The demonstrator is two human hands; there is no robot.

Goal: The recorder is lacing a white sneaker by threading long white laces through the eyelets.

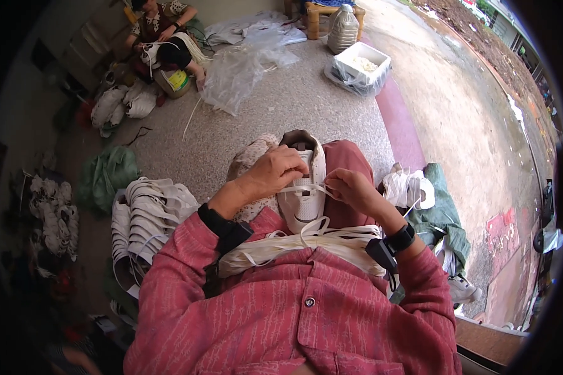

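A white shoe (307,203) rests between my knees, its dark-lined opening pointing away from me. A flat white shoelace (308,187) crosses its tongue. My right hand (355,190) is closed in a pinch on this lace at the shoe's right side. Over the tongue, just above the lace, my left hand (274,170) has its fingers bent and pressed together. Whatever its fingertips hold is hidden. Across my lap lies a thick bundle of cream-white laces (275,251), with one loop rising against the near end of the shoe.
Stacked white shoe pieces (147,212) stand by my left side. More white shoes (413,189) lie on green sacking (436,215) at my right. Farther off are a lined white box (381,62), plastic sheeting (231,78) and a seated person (162,31) handling white material.
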